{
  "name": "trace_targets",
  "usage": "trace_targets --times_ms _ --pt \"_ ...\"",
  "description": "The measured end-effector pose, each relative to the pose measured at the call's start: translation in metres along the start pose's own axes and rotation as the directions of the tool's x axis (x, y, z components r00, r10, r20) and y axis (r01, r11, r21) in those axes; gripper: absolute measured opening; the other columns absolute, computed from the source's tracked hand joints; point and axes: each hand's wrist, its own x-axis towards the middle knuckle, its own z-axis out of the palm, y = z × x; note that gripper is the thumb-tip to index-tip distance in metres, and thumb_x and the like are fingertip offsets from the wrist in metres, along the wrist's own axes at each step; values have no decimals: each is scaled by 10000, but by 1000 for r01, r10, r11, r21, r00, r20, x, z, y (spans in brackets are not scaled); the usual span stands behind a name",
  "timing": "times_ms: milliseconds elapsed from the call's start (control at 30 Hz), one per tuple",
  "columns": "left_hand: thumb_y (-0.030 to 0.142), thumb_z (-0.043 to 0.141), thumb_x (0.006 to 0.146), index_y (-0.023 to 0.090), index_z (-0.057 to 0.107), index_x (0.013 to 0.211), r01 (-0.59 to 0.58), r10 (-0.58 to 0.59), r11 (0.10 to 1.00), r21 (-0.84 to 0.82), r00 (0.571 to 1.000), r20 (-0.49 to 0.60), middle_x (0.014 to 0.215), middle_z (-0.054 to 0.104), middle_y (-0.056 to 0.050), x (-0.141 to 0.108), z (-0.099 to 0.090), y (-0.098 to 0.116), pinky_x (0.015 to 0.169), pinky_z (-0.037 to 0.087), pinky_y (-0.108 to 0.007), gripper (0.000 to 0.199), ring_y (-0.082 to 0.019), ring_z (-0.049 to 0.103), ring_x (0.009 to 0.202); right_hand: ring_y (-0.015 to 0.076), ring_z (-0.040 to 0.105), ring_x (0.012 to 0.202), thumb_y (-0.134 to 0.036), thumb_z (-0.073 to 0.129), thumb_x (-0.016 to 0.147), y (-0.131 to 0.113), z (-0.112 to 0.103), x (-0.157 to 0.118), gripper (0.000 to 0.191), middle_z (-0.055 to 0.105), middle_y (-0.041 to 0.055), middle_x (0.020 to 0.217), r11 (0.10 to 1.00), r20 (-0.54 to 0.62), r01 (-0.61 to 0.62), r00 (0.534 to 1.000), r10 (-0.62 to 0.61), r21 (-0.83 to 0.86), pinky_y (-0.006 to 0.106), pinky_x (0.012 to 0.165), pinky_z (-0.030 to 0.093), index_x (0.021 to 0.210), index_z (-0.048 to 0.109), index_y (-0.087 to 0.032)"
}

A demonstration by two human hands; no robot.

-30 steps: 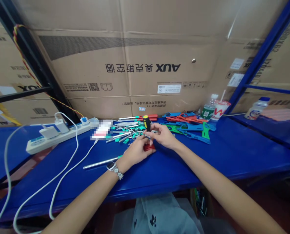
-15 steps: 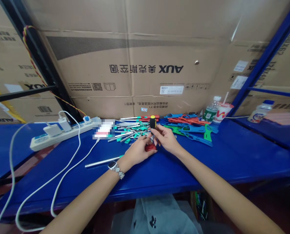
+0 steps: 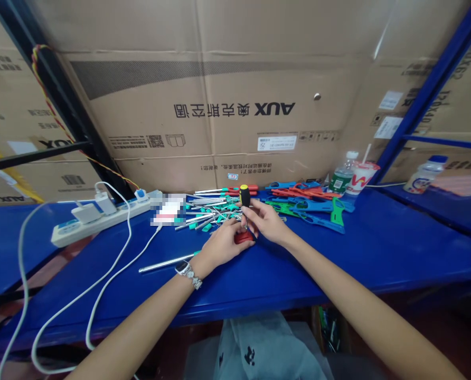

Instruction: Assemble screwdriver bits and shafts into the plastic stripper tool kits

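Note:
My left hand (image 3: 225, 243) is closed around a red plastic handle (image 3: 244, 237) and presses it on the blue table. A silver tube (image 3: 166, 263) with a teal end sticks out to the left from beneath my left wrist; whether it joins the red handle is hidden. My right hand (image 3: 267, 221) pinches a screwdriver (image 3: 245, 196) with a black and yellow grip. The screwdriver stands nearly upright, its shaft pointing down at the red handle, and my fingers hide the tip. Just behind both hands lies a pile of silver tubes with teal ends (image 3: 207, 211).
Blue, red and green plastic handle pieces (image 3: 318, 206) lie to the right. Behind them stand a green-labelled bottle (image 3: 340, 177) and a cup with a straw (image 3: 361, 178). At left are a white power strip (image 3: 63, 235) and loose white cables (image 3: 129, 227). Cardboard (image 3: 227, 79) walls the back.
The screwdriver's grip has shifted slightly left and up, and leans a little. Both hands stay at the red handle, and the view has shifted slightly.

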Motion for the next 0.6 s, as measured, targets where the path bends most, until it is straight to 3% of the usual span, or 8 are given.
trace_targets --times_ms 67,167,400,500,600 --pt "437 715 871 211 673 980 -1 0 999 46 1000 32 1054 629 -83 0 0 0 853 543 -412 254 -270 637 986 92 518 468 -612 684 814 -3 -6 -1 426 645 -18 747 1000 51 14 999 -13 -15 238 405 417 912 621 -202" --pt "450 715 870 204 639 879 6 -10 996 90 999 42 1023 627 -74 1 -1 0 802 536 -400 257 -260 631 935 82 527 483 -576 740 779 -3 -12 2 404 663 -6 804 997 31 56 998 -55 -53 251 464 439 846 638 -191" --pt "434 716 872 198 632 877 20 -25 997 77 998 54 1040 626 -82 1 -1 2 794 530 -399 250 -258 626 924 106 491 420 -533 835 684 7 0 8 497 512 -74 578 996 -138 75 987 -80 -41 260 413 380 685 432 -242" --pt "437 714 872 199 662 968 18 -24 996 84 997 70 1073 623 -95 0 -4 5 820 534 -412 261 -272 626 958 122 519 415 -559 825 696 8 4 6 506 593 -52 619 997 -166 63 984 -68 -37 273 398 394 719 423 -251" --pt "530 747 831 204 670 1098 -16 1 987 162 996 93 1108 623 -106 0 -11 7 916 509 -484 429 -318 613 1037 123 515 413 -592 764 767 4 0 5 437 651 -28 660 996 -213 76 974 -83 -41 281 414 408 824 503 -246"
